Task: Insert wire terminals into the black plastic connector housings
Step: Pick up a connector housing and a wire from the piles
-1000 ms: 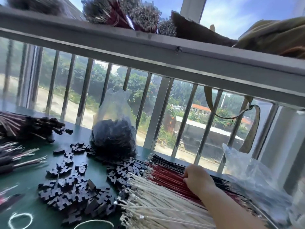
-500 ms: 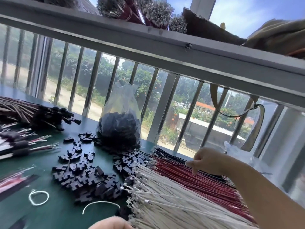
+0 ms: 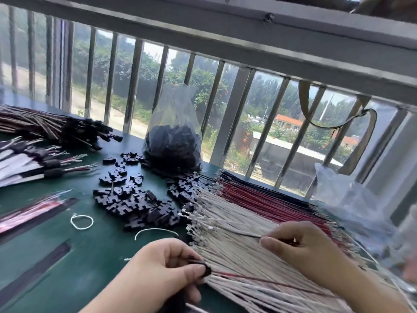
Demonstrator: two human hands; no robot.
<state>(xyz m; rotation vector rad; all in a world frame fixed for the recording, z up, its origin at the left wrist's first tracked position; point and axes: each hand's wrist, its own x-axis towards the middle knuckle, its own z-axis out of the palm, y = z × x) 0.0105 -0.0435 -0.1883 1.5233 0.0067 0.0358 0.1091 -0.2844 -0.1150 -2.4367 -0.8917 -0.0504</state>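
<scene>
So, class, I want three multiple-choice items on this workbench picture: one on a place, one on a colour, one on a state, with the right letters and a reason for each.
1. Where does the clear bag of housings stand?
A. by the window bars
B. on the white wires
C. in the left hand

2. What colour is the wire pile nearest the person?
A. blue
B. white
C. green

3. What is the right hand doing?
A. lying flat on the table
B. pinching a wire
C. lifting the bag

Key: 1 A, the bag stands at the table's far edge before the bars. 2 B, the near pile is white, with the red wires behind it. 3 B, its fingers pinch a thin wire while the left hand holds a black housing.
</scene>
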